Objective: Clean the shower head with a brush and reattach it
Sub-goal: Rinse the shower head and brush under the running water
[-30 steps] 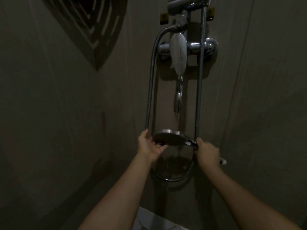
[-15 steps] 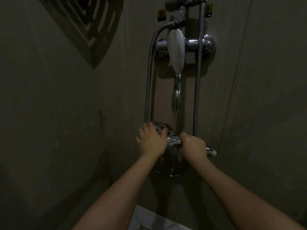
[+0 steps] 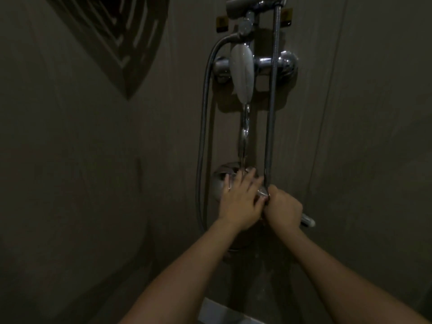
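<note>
The round chrome shower head (image 3: 221, 178) is held low in front of the wall, under a thin stream of water (image 3: 244, 136) falling from the tap. My left hand (image 3: 239, 203) lies over the head with its fingers spread and fairly straight, hiding most of it. My right hand (image 3: 284, 210) grips the shower head's handle in a fist. A white rod-like end (image 3: 308, 222) sticks out of that fist to the right; I cannot tell whether it is the brush. The metal hose (image 3: 271, 113) rises from my right fist to the top fitting.
The chrome mixer tap (image 3: 288, 64) with its pale lever (image 3: 242, 73) is fixed to the wall above my hands. A second hose loop (image 3: 202, 136) hangs down on the left. Dim tiled walls close in on both sides, and a pale ledge (image 3: 217, 312) shows at the bottom.
The shower head went from lying flat to tilted under the water stream. My left hand moved from its rim onto its face, and my hands came closer together.
</note>
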### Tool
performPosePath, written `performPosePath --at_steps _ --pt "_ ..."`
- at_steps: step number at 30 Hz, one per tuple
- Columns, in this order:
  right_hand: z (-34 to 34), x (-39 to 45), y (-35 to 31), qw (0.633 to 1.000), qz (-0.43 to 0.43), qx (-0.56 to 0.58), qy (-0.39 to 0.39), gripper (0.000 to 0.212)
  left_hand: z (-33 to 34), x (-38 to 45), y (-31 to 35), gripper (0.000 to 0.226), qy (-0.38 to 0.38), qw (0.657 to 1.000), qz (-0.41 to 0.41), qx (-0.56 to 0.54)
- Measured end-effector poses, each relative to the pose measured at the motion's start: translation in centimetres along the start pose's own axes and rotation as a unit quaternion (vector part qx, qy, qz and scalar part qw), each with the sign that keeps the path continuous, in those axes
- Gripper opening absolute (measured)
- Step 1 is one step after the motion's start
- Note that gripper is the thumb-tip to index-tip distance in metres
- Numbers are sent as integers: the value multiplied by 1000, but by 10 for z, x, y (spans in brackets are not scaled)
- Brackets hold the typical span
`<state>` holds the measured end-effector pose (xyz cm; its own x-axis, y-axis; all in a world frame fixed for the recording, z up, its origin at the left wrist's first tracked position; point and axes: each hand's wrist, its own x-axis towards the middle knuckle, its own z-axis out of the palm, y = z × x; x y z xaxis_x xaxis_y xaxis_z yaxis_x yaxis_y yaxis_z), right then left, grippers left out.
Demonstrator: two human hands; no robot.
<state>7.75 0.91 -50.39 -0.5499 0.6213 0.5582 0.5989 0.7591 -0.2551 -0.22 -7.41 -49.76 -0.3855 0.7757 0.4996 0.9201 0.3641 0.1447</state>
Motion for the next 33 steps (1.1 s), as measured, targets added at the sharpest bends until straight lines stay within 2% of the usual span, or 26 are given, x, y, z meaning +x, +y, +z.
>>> performPosePath --at_steps 1,4,5,6,7,8,9,10,11,14,16,17,18,19,21,22,23,24,27,30,31,33 --pt "0 -1 3 1000 7 -1 -4 7 0 4 -4 55 -6 999 -29 -18" --pt "2 -4 17 1000 18 -9 -14 9 -4 13 -22 56 -9 963 -240 -121" --pt "3 -6 20 1000 22 -12 -17 10 -2 11 -21 57 -15 967 -236 -99" --pt "4 -7 20 999 22 -14 -22 12 0 8 -15 57 -3 986 -161 -46" --pt "3 -7 18 999 21 -11 -25 14 1 3 -7 55 14 999 -50 3" --pt "3 -6 14 1000 17 -7 -25 16 6 -1 0 53 18 998 43 35" --pt "2 -4 10 1000 8 -6 -25 18 7 -5 3 52 24 996 72 46" --pt "1 -4 6 999 -7 -12 -31 18 5 -4 -1 51 28 999 29 29" --pt "0 -4 3 999 -24 -21 -38 18 2 0 -7 51 27 998 -54 -9" --pt "1 -6 2 996 -42 -38 -74 17 -3 8 -33 56 -28 953 -276 -120" --pt "4 -6 3 994 -38 -17 -98 16 -5 8 -48 63 -51 883 -395 -249" --pt "6 -4 4 994 -30 8 -109 18 -6 6 -52 62 -37 816 -448 -365" --pt "8 -1 4 991 -21 39 -126 22 -8 2 -54 57 -10 721 -482 -498" --pt "9 1 3 987 -16 65 -143 27 -11 -2 -57 48 20 641 -488 -593" --pt "11 7 -2 980 -10 103 -168 33 -15 -9 -64 39 79 523 -462 -712" --pt "11 9 -6 976 -4 131 -172 32 -15 -12 -66 40 97 471 -434 -762" --pt "11 12 -10 971 2 164 -172 31 -16 -14 -66 46 97 444 -408 -792" --pt "10 15 -15 965 9 197 -171 30 -18 -16 -64 50 90 443 -394 -800" --pt "4 24 -30 954 -10 242 -178 30 -15 -18 -56 34 51 508 -380 -771" --pt "1 31 -42 926 -14 304 -221 20 -9 -19 -52 14 -23 525 -369 -767" --pt "1 32 -45 912 -11 329 -243 20 -8 -19 -53 14 -35 526 -367 -766" --pt "2 34 -50 900 -13 348 -261 21 -5 -15 -56 17 -18 497 -362 -788"
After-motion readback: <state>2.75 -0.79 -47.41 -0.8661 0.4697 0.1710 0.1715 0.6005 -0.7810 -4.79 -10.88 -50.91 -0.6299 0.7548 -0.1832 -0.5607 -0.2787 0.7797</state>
